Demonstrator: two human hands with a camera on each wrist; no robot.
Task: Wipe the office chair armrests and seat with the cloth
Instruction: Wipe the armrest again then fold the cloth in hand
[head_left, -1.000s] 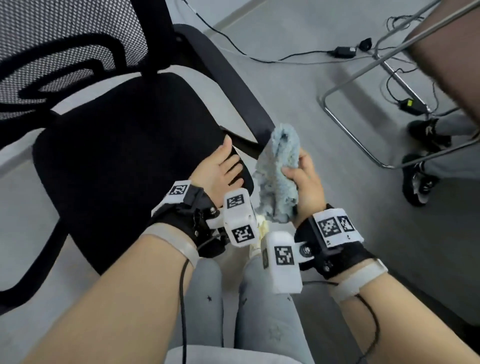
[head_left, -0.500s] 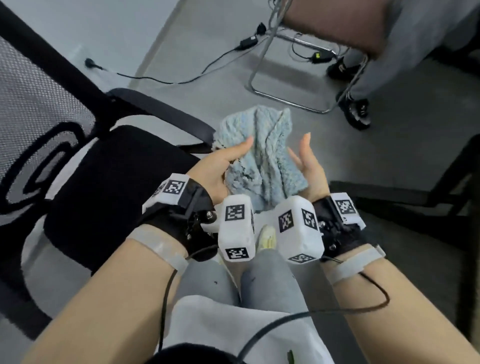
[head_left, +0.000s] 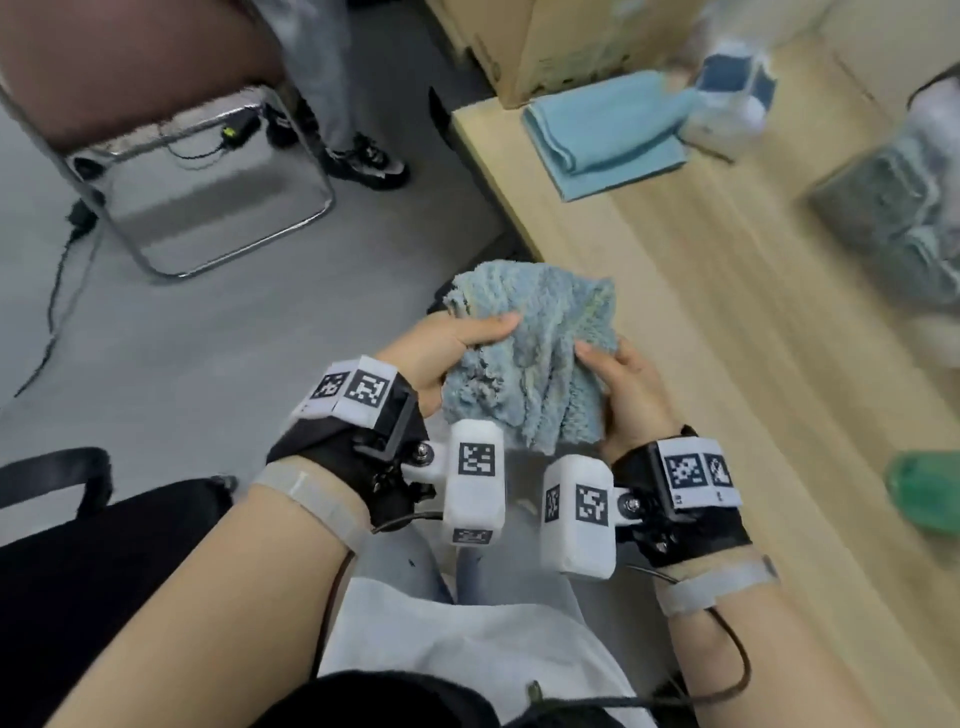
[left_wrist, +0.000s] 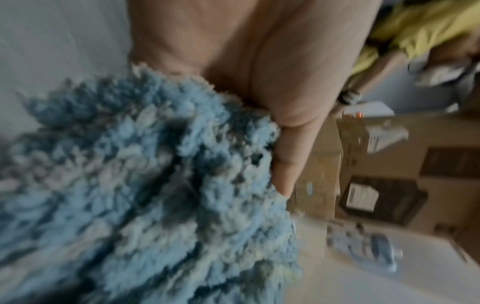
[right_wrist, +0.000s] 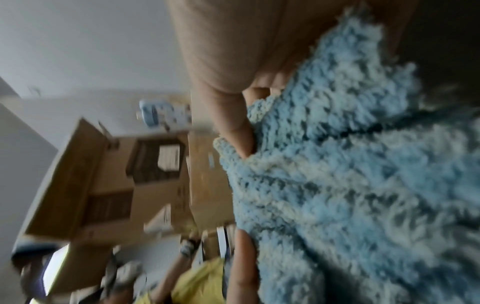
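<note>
A fluffy light-blue cloth (head_left: 535, 358) is bunched between both my hands in front of my knees, above the floor. My left hand (head_left: 457, 338) grips its left side, thumb laid across the top. My right hand (head_left: 618, 379) grips its right side with the thumb pressed into the pile. The left wrist view is filled by the cloth (left_wrist: 145, 191) under my thumb (left_wrist: 288, 158). The right wrist view shows the cloth (right_wrist: 358, 185) pinched by my fingers (right_wrist: 233, 123). The black office chair (head_left: 78, 545) is at the lower left, only its seat and one armrest (head_left: 57, 467) showing.
A wooden table (head_left: 753, 322) runs along the right with a folded blue towel (head_left: 608, 130), a cardboard box (head_left: 561, 41), a pack of tissues (head_left: 732, 98) and a bagged cloth (head_left: 893, 218). A metal-framed chair (head_left: 197, 171) and another person's shoes (head_left: 363, 161) are on the grey floor ahead.
My view has swung right, away from the office chair toward the wooden table. My left hand left the seat and took hold of the cloth, which both hands now grip.
</note>
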